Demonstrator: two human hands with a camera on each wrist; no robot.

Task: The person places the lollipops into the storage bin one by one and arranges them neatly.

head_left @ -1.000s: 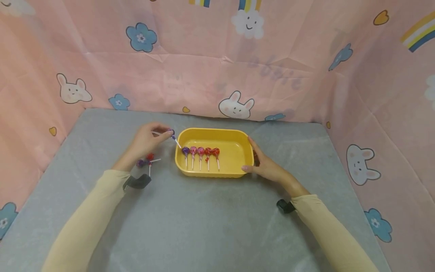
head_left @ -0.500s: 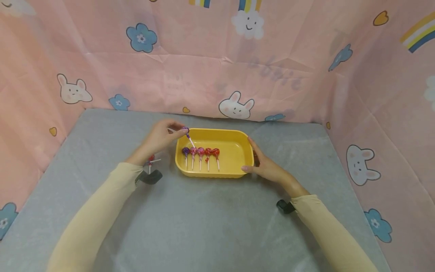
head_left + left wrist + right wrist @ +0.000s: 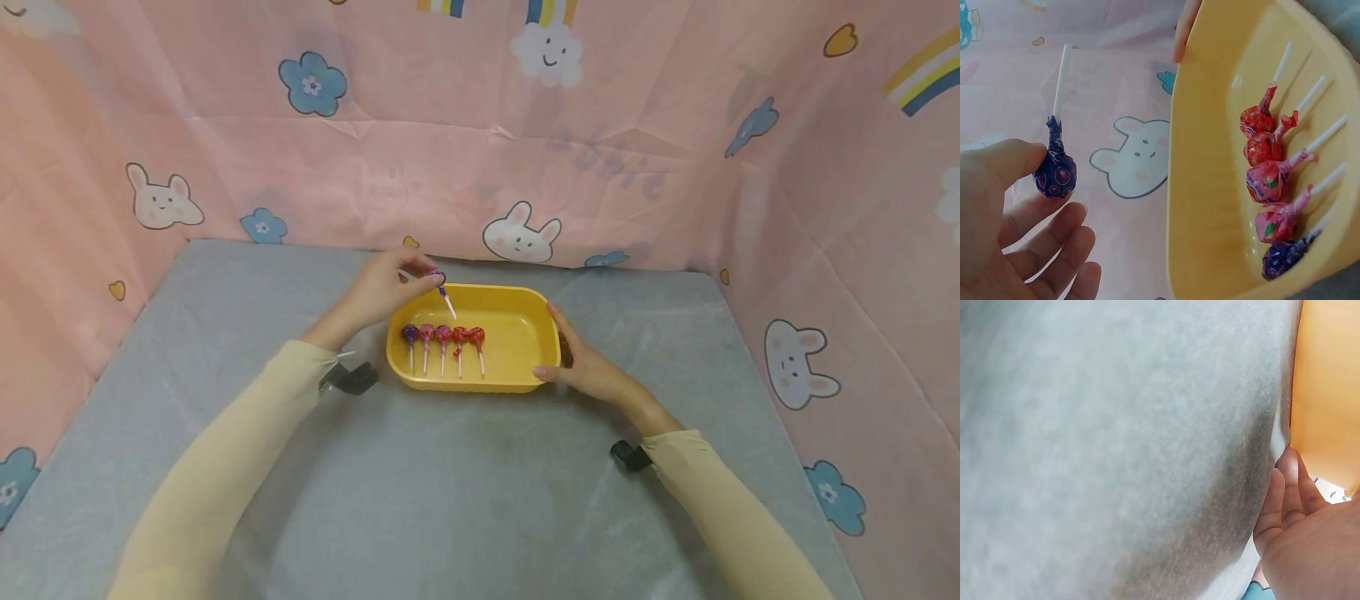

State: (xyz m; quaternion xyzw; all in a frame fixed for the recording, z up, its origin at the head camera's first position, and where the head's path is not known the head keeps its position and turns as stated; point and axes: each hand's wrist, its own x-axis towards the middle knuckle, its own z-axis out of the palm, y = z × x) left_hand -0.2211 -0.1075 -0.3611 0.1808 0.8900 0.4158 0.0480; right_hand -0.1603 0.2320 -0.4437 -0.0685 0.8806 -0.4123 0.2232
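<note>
On grey cloth (image 3: 480,492) (pink curtain (image 3: 442,162) behind) rests a tray (image 3: 517,337).

Tray (image 3: 521,333) on bench (image 3: 450,500) | five lollipops (image 3: 443,334) side by side in tray, nearer its left end | held lollipop (image 3: 1055,175) in left hand (image 3: 381,290), behind the five | right hand (image 3: 596,369) at tray's right end | curtain (image 3: 450,150) behind bench, left and right too

The left sleeve (image 3: 217,467) covers a white stick (image 3: 347,354) but for one end. The right wrist view cuts off the yellow tray (image 3: 1329,394) and blurs the gray tablecloth (image 3: 1116,425). Lettering on the far backdrop (image 3: 442,158) is illegible.
</note>
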